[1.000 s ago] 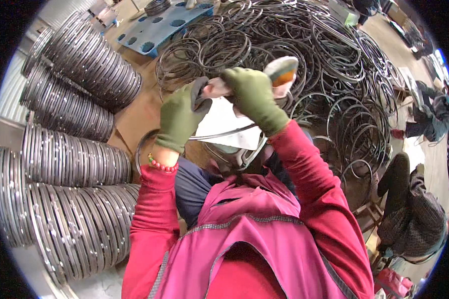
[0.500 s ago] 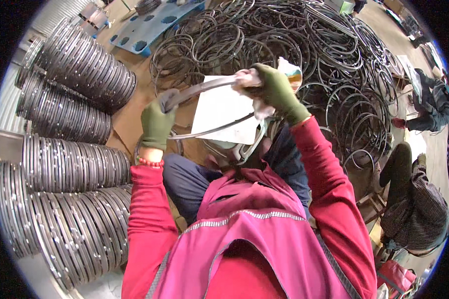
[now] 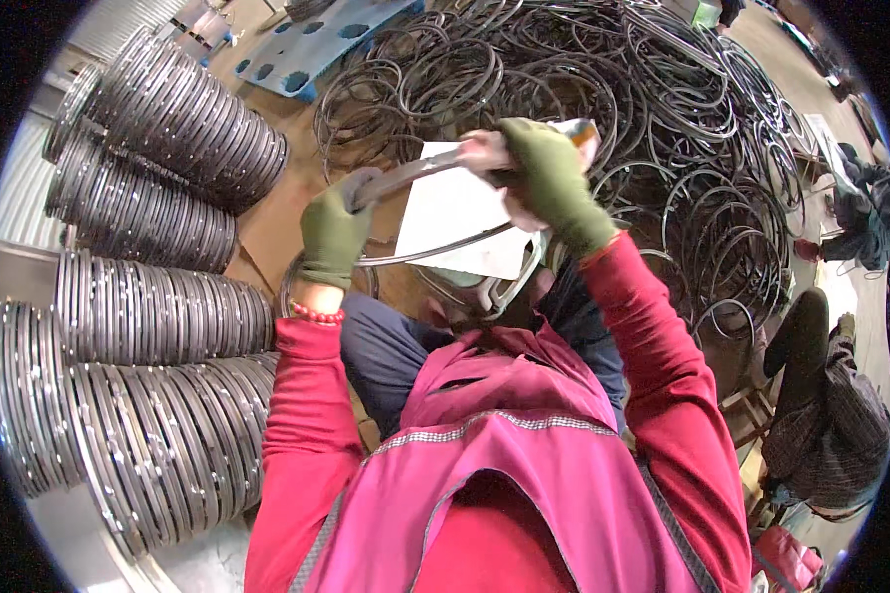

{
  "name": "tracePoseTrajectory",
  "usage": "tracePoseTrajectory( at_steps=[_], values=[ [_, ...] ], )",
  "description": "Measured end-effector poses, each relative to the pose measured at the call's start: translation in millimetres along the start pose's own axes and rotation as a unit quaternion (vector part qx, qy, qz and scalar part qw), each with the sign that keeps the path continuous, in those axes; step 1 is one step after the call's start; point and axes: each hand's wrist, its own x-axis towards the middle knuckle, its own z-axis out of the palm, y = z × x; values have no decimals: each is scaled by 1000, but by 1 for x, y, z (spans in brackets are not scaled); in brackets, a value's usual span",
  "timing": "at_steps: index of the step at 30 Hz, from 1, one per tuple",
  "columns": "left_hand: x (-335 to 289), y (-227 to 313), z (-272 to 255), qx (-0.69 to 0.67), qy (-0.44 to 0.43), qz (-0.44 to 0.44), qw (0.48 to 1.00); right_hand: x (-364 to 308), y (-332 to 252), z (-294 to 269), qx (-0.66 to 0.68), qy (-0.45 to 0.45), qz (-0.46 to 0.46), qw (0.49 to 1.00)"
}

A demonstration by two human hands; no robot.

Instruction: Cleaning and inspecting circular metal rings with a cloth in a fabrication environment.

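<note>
A thin grey-black ring (image 3: 415, 176) is held up in front of me, its near side crossing over a white sheet (image 3: 447, 219). My left hand (image 3: 334, 232), in an olive-green glove, is closed on the ring's left part. Around its right part my right hand (image 3: 552, 183) is closed, gloved in the same green. A pale crumpled piece, probably a cloth (image 3: 487, 153), shows at the right fingers; blur hides its exact shape. Something white and orange sticks out beyond that hand. Below the sheet, a pale curved frame (image 3: 509, 287) shows between my legs.
Tall stacks of dark rings (image 3: 168, 306) stand along my left. A large tangled heap of loose rings (image 3: 663, 99) spreads ahead and right. A blue plastic pallet (image 3: 321, 44) lies at the far left. Another person (image 3: 826, 425) sits close on my right, with more people beyond.
The whole view has shifted slightly, with the scene moving right. My hands have drawn a little closer together on the ring; both keep their hold.
</note>
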Motion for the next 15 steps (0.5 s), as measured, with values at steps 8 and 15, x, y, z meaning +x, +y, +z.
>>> tracePoseTrajectory(
  at_steps=[8,15],
  values=[
    [-12,-28,-8,-26,-9,51,998,0,-5,3,75,-4,-12,997],
    [-21,-63,-7,-116,0,14,993,-67,61,46,296,67,148,941]
  ],
)
